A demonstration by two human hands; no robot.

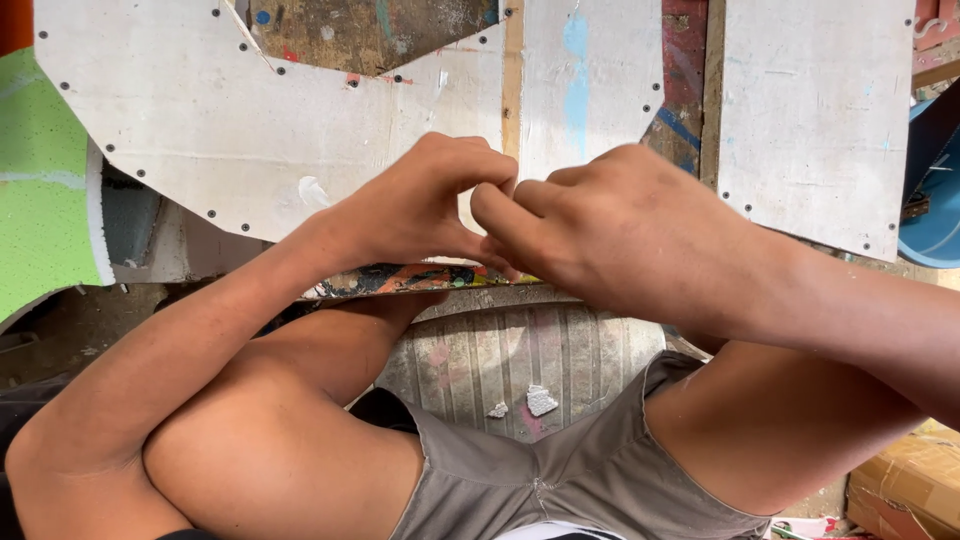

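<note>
You are looking down over your own bare knees, sitting with your legs apart in grey shorts point(560, 470). Your two hands are meeting in the middle of the view, just above a white board point(200, 120) that is lying in front of you.

Your left hand point(420, 205) is coming in from the lower left, its fingers curling tightly inward with the knuckles up. Your right hand point(610, 225) is reaching in from the right, fingers also curling narrow, the fingertips point(490, 205) pressing against those of the left hand. The two hands are touching at the fingertips, pinching together at one spot. Whatever is sitting between them is too small or too hidden to make out, so you cannot tell what they are gripping.

The board is irregular in outline, with a notch cut into its top edge and dark screw heads point(212, 214) running along its borders. Its near edge, directly under your hands, is showing a strip smeared with many colours of paint point(400, 280). A second white panel point(815, 110) is lying to the right, apart from the first, with paint-stained wood between them. A green surface point(40, 180) is sitting at the far left.

Below your hands, between your thighs, a ribbed, dusty mat point(500, 350) is lying on the ground with two small white chips point(540, 400) on it. A cardboard box point(910, 485) is showing at the lower right corner.
</note>
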